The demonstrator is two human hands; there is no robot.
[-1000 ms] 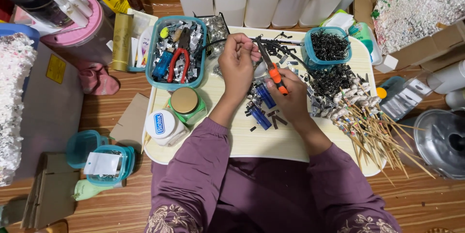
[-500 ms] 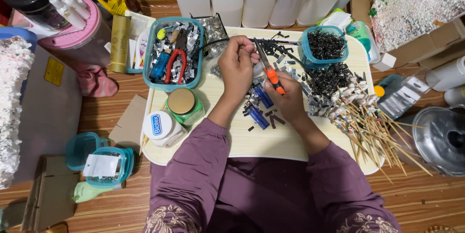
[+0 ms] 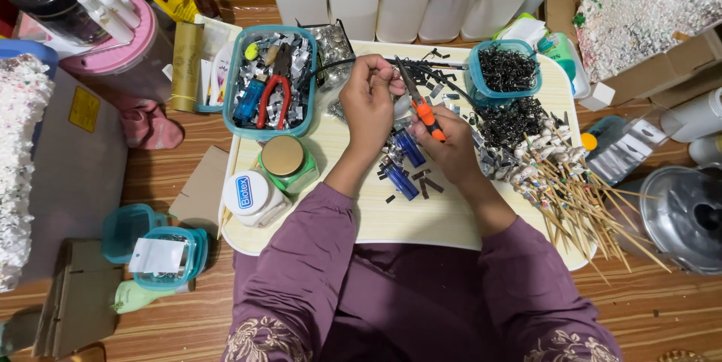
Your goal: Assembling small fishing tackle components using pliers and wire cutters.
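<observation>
Cream, rounded lap table (image 3: pixel 421 219) across the knees, crowded nearly to its rim. Slightest tilt of the legs, and loose pieces off the near edge onto the wooden floor.

Fan of thin wooden skewers (image 3: pixel 594 208) with wrapped heads at the right side, tips overhanging the rim. Easily swept off by the purple sleeve of the right arm on any outward swing.

Teal rectangular plastic tray (image 3: pixel 272 80) at the far left, full of silver scraps, red-handled pliers and a blue-handled tool. Just in front, green jar with a gold lid (image 3: pixel 286 163) and white round tub (image 3: pixel 252 195), both close to the left elbow and liable to be knocked.

Teal tub of small black pieces (image 3: pixel 505 69) at the far right, more of the same heaped loose beside it; prone to scatter.

Left hand (image 3: pixel 370 102) closed, fingertips pinched on something small, possibly a scrap of silver or wire, too tiny to tell. Right hand (image 3: pixel 451 148) wrapped around orange-handled cutting pliers (image 3: pixel 419 102), nose pointed up toward the left fingertips, almost touching them. Chief hazard there: a nipped fingertip, or a cut offcut flung off the table.

Short blue tubes (image 3: pixel 406 159) and dark snippets loose under both hands, likely to roll.
</observation>
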